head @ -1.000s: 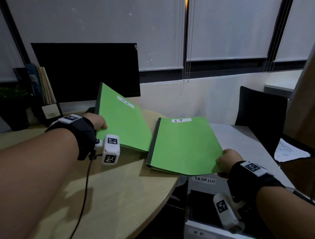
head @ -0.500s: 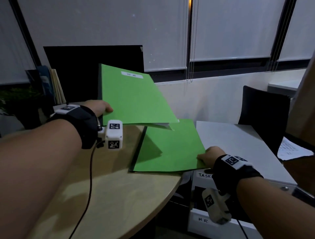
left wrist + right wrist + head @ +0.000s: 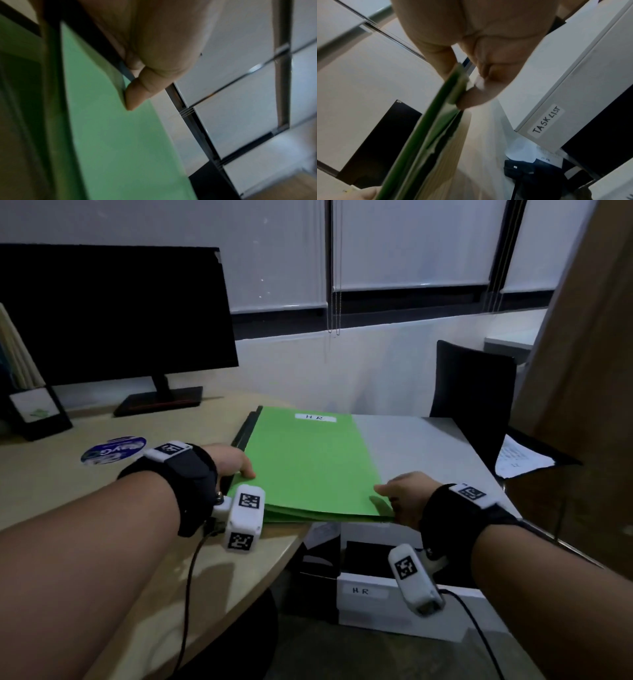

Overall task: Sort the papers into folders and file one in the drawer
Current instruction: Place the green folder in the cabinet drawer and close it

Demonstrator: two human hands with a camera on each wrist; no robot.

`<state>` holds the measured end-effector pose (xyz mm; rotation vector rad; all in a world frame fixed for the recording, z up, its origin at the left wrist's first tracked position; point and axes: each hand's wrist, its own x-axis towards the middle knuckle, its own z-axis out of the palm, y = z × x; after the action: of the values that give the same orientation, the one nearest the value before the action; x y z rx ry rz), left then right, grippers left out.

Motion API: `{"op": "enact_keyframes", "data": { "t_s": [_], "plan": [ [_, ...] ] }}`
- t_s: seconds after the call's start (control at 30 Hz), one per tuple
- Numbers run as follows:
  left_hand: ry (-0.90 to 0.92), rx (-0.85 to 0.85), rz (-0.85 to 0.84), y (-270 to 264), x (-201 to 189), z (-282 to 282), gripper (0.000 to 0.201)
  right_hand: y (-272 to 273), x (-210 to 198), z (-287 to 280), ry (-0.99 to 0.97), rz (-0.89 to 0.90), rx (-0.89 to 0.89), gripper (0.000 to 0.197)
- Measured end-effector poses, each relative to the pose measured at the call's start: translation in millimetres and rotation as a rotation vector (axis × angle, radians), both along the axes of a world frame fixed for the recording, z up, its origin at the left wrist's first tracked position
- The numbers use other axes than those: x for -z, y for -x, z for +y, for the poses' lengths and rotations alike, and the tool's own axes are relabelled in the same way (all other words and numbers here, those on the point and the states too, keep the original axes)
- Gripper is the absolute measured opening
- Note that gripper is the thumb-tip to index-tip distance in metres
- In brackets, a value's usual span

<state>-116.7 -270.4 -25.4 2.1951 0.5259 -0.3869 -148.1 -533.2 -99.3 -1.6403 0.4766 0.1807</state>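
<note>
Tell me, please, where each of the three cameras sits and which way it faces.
Head: on the head, looking down at the green folders; both forearms, left hand and right hand show.
Left wrist: along the thumb, onto the folder cover.
Right wrist: from beneath the hand pinching the folders' edge, towards the TASK LIST drawer.
All views share the folders.

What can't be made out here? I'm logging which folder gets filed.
- Lower folder's label: head view, hidden under the HR folder.
- Papers inside: only edges in the right wrist view, pinched by the right hand.
- Loose sheet: writing too small.
- Left hand: fingers under the folder hidden.
</note>
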Motion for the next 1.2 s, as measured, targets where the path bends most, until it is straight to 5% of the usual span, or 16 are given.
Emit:
{"op": "enact_keyframes", "data": {
  "t_s": [0.1,0.23,0.33,0.43,0.67,0.77,0.83,0.93,1.03,1.1,1.2],
  "plan": [
    [-0.235,0.125,-0.023,3.3,5.9,-5.5,0.037,0.7,4.2,-0.5,0.022,-0.018,-0.01,0.013],
    [0.005,0.101,-0.028,-21.3,18.2,3.8,0.071,5.3,-2.8,-3.4,-0.218,-0.077,0.035,0.014],
    [0.133,0.104,-0.199,-19.4,17.5,-14.2,0.047,18.9,-13.0,-18.4,-0.266,-0.141,0.026,0.009],
    [0.164,0.178,-0.405,-2.1,5.6,-59.2,0.04,33.6,-23.2,-46.7,-0.252,-0.204,0.046,0.029],
    [-0.198,0.318,-0.517,18.5,29.0,-171.2,0.043,62.6,-31.5,-135.4,-0.097,-0.294,0.26,0.044],
    [-0.244,0.314,-0.788,43.1,66.2,-201.2,0.026,63.4,-8.8,-163.9,-0.049,-0.234,0.331,0.045],
    [-0.295,0.518,-0.891,56.9,103.1,-211.3,0.02,62.5,11.3,-176.9,-0.036,-0.171,0.357,0.044],
    [-0.333,0.864,-0.679,54.4,170.7,-215.5,0.025,56.6,47.2,-191.9,-0.04,-0.096,0.381,0.043],
    [-0.462,1.009,-0.334,31.7,227.1,-207.5,0.02,48.9,84.7,-198.0,-0.068,-0.053,0.41,0.045],
    [-0.622,1.065,-0.15,19.2,262.0,-199.2,0.034,44.8,106.2,-195.5,-0.123,-0.029,0.423,0.047],
    [-0.728,1.122,-0.147,4.7,295.9,-201.9,0.062,37.2,132.5,-195.3,-0.168,0.009,0.436,0.047]
  ]
}}
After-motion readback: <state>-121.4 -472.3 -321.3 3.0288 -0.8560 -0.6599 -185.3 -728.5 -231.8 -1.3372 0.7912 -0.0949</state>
